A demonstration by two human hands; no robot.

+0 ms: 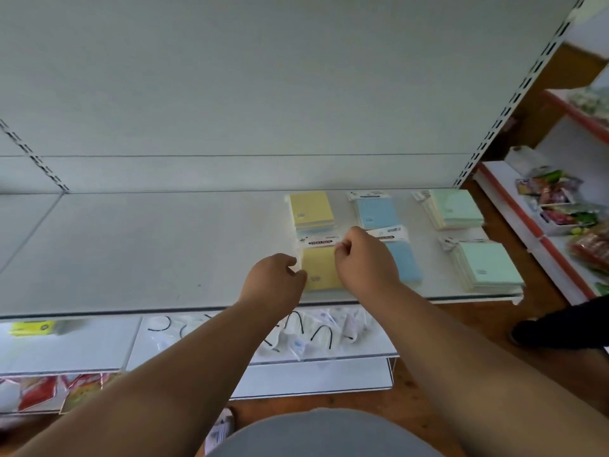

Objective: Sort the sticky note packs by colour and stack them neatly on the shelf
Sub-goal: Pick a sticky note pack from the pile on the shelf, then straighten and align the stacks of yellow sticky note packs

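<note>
On the white shelf lie sticky note packs in three colour columns. A yellow stack sits at the back, with a front yellow pack before it. My left hand pinches that front pack's left edge. My right hand pinches its top right corner by the header card. Right of these lie a back blue stack and a front blue stack, partly hidden by my right hand. Furthest right are a back green stack and a front green stack.
A lower shelf holds packets with black loops and a yellow box. Red snack bags hang lower left. A side shelf at right carries colourful goods. A dark shoe stands on the wooden floor.
</note>
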